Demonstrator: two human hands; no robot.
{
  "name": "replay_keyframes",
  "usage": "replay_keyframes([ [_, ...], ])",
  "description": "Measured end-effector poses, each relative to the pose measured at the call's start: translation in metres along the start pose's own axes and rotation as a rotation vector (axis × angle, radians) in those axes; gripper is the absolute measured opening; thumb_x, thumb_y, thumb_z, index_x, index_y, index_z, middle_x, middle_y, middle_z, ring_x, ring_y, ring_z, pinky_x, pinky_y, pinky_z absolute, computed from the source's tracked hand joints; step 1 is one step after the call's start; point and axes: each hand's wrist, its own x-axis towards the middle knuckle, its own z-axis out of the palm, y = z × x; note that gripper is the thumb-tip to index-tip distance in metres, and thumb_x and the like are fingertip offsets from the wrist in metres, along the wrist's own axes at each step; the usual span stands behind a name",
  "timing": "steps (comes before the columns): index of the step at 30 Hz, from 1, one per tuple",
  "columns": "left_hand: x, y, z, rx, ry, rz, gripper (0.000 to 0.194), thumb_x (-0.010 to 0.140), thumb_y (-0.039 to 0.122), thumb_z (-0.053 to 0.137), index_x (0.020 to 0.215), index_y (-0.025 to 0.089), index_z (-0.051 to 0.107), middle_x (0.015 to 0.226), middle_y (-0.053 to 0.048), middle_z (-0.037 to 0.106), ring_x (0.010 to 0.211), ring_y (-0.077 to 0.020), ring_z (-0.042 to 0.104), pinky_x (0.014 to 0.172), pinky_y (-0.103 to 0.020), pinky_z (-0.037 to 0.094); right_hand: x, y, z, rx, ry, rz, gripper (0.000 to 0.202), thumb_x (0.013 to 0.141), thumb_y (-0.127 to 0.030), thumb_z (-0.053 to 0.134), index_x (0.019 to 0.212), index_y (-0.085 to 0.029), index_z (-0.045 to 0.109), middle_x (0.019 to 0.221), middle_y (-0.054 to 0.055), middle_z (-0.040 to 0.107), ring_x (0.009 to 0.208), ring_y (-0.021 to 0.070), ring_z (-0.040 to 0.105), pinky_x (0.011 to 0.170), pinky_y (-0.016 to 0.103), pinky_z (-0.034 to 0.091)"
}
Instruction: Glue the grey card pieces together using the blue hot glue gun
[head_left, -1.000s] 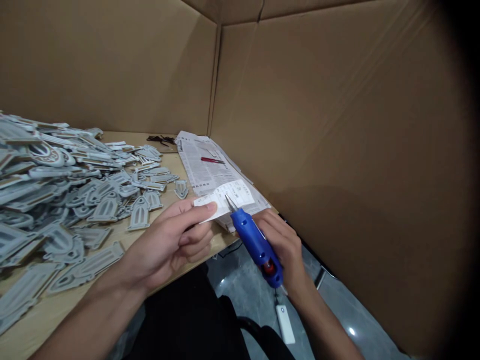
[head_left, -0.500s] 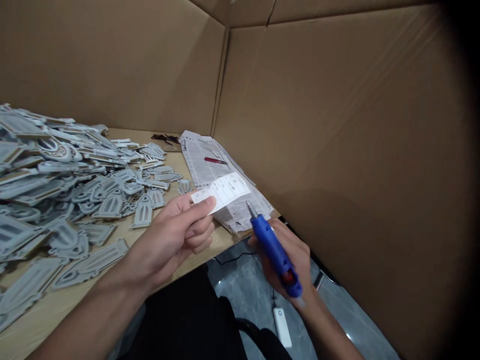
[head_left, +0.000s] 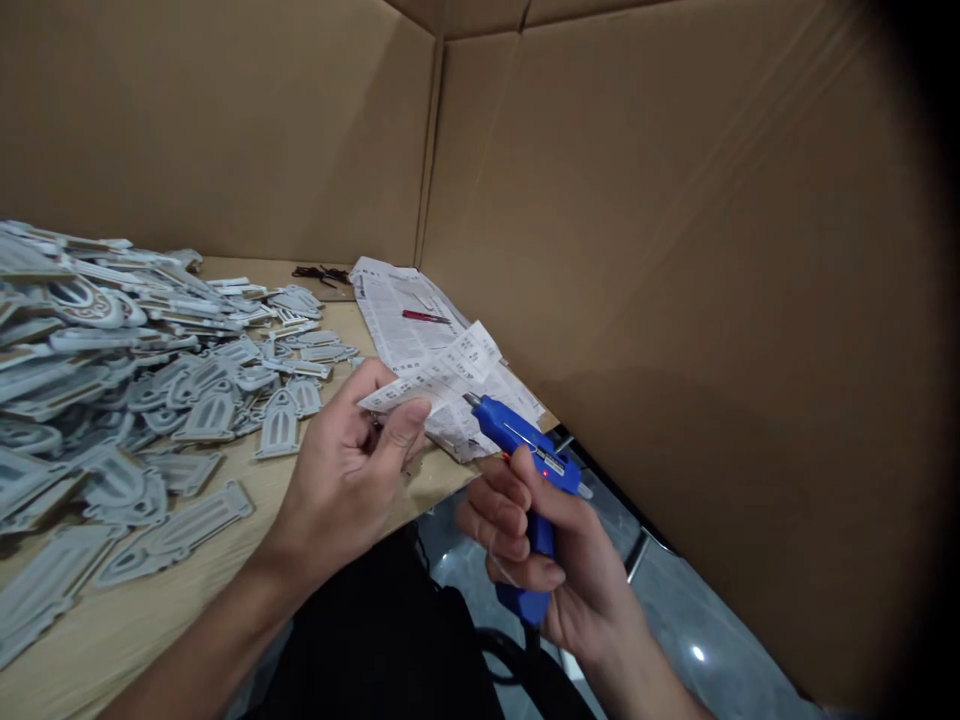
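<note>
A white printed paper slip (head_left: 469,358) is pinched between the thumb and fingers of my left hand (head_left: 360,450), above the table's front edge. My right hand (head_left: 555,540) is wrapped round the handle of a blue glue gun (head_left: 517,430), whose small red light shows. Its metal nozzle points up and left, close to the slip's lower edge; whether they touch is hard to tell. Beneath the slip lie sheets of newspaper (head_left: 397,320), with a red pen-like tool (head_left: 425,316) on them.
A large heap of grey-white moulded pieces (head_left: 150,350) covers the left of the wooden table (head_left: 300,510). Dark tangled strands (head_left: 321,273) lie at the back. Tall cardboard walls (head_left: 637,250) stand behind and to the right. A tiled floor (head_left: 690,610) shows below.
My right hand has turned the glue gun, so its side and handle now show and its nozzle is nearer the slip. The slip in my left hand has tilted. The view has shifted slightly.
</note>
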Motion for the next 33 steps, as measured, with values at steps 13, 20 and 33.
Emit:
replay_keyframes([
  [13, -0.006, -0.015, 0.008, 0.423, 0.091, 0.332, 0.011, 0.097, 0.023, 0.059, 0.087, 0.022, 0.063, 0.072, 0.002, 0.061, 0.060, -0.0124, 0.052, 0.059, -0.024, 0.046, -0.009, 0.019, 0.019, 0.211, -0.030, -0.032, 0.044, 0.101, -0.036, 0.074, 0.075, -0.020, 0.042, 0.068, -0.006, 0.034, 0.051, 0.0055, 0.030, 0.029, -0.001, 0.017],
  [20, -0.003, -0.011, 0.010, 0.463, 0.253, 0.355, 0.016, 0.099, 0.023, 0.059, 0.084, 0.023, 0.056, 0.066, 0.005, 0.053, 0.056, -0.0114, 0.047, 0.056, -0.025, 0.041, -0.008, 0.020, 0.017, 0.241, -0.022, -0.035, 0.044, 0.101, -0.036, 0.074, 0.075, -0.021, 0.041, 0.068, -0.006, 0.034, 0.051, 0.0052, 0.030, 0.027, 0.000, 0.013],
  [33, -0.005, -0.006, 0.007, 0.536, 0.074, 0.315, 0.020, 0.096, 0.021, 0.060, 0.078, 0.024, 0.052, 0.061, 0.005, 0.050, 0.051, -0.0114, 0.047, 0.052, -0.026, 0.037, -0.005, 0.021, 0.012, 0.257, -0.065, -0.036, 0.039, 0.103, -0.036, 0.072, 0.078, -0.018, 0.049, 0.072, -0.004, 0.041, 0.055, 0.0047, 0.038, 0.033, -0.001, 0.028],
])
